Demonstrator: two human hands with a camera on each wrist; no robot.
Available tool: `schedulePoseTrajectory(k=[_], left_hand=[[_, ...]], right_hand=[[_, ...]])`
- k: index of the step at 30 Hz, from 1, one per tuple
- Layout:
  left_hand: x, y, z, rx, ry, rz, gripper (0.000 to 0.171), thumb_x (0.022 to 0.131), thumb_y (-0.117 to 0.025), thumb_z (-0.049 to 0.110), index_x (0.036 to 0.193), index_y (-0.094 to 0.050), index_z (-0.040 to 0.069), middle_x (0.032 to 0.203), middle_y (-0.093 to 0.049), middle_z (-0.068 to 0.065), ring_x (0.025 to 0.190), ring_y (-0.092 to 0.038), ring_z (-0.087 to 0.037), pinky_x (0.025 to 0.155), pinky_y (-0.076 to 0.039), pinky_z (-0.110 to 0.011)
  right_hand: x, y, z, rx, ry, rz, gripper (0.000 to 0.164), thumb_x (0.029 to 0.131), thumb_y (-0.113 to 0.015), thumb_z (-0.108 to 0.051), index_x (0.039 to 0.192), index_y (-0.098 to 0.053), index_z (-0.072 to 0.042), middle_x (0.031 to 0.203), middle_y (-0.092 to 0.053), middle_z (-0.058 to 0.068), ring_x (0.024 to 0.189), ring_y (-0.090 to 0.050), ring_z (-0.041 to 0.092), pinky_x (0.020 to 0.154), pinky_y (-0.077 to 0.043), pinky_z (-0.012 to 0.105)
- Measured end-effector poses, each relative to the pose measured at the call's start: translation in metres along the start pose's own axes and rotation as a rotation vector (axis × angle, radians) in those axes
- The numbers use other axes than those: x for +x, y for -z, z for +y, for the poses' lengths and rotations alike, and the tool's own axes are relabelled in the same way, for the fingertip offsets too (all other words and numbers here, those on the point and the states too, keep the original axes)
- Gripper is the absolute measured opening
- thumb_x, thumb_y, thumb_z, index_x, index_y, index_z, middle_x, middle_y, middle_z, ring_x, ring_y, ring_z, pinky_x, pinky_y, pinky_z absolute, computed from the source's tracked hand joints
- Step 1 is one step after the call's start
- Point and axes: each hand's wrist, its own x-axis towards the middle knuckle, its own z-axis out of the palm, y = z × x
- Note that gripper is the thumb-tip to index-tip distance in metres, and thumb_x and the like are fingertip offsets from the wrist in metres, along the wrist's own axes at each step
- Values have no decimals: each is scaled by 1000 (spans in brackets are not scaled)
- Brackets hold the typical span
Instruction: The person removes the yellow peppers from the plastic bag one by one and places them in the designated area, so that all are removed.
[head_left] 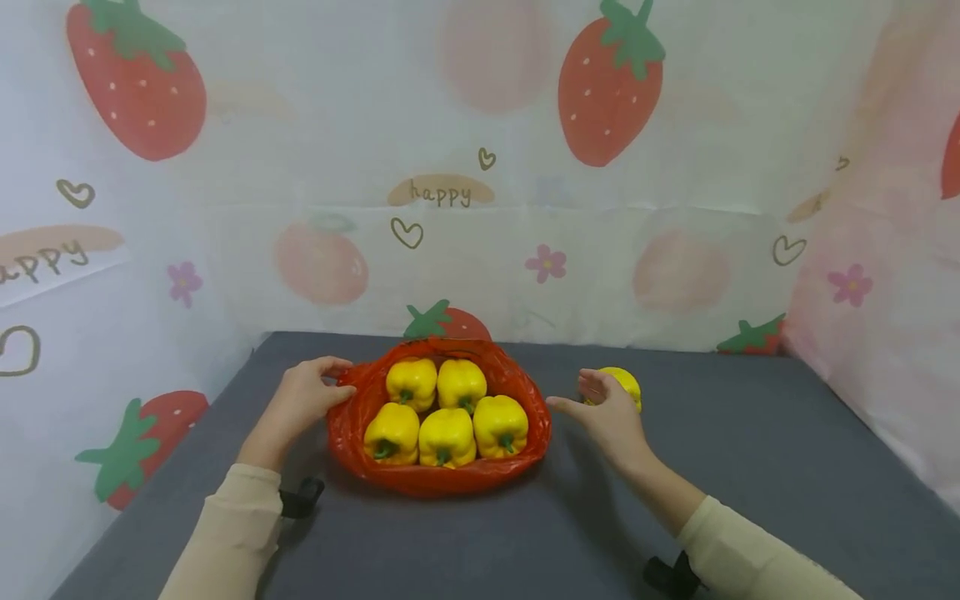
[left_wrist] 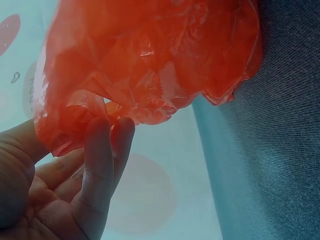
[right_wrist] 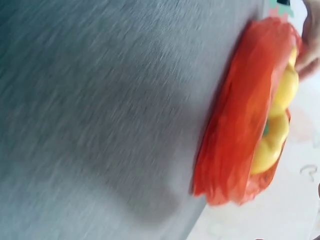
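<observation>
A red plastic bag [head_left: 442, 479] with its mouth wide and its rim rolled down holds several yellow bell peppers [head_left: 447, 436], green stems showing. At the bag's left edge, my left hand [head_left: 303, 404] pinches the film between thumb and fingers; the left wrist view shows the fingertips [left_wrist: 98, 131] at the crumpled red film. To the right of the bag, my right hand [head_left: 611, 417] is raised with thumb and fingers spread, nothing between them. Behind it lies a single yellow bell pepper [head_left: 624, 383], partly hidden by the fingers.
A dark grey cloth-covered table [head_left: 450, 550] carries everything. White fabric walls [head_left: 480, 267] printed with strawberries, hearts and flowers enclose it at the back and both sides. Black straps [head_left: 302, 498] sit at both wrists, below cream sleeves [head_left: 232, 525].
</observation>
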Motion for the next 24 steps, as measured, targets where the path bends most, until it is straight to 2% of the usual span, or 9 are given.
schedulePoseTrajectory(k=[10, 17, 24], left_hand=[[0, 2, 2, -2, -4, 15, 45, 95, -65, 21, 135, -57, 1, 131, -61, -23, 110, -63, -36, 87, -59, -42], [1, 3, 6, 2, 8, 14, 46, 96, -64, 22, 136, -56, 2, 132, -61, -23, 112, -63, -36, 88, -59, -43], [-1, 0, 3, 13, 18, 0, 45, 96, -65, 21, 135, -56, 2, 129, -61, -23, 108, -63, -34, 86, -60, -41]], right_hand=[[-2, -33, -6, 49, -6, -65, 68, 87, -77, -25, 143, -45, -3, 150, -47, 21, 141, -43, 38, 111, -43, 52], [0, -42, -5, 44, -6, -67, 64, 87, -77, -24, 140, -49, -2, 147, -51, 20, 138, -46, 38, 111, -42, 52], [-3, -47, 0, 27, -13, -84, 63, 86, -78, -28, 138, -53, -2, 144, -55, 18, 136, -48, 37, 110, -43, 52]])
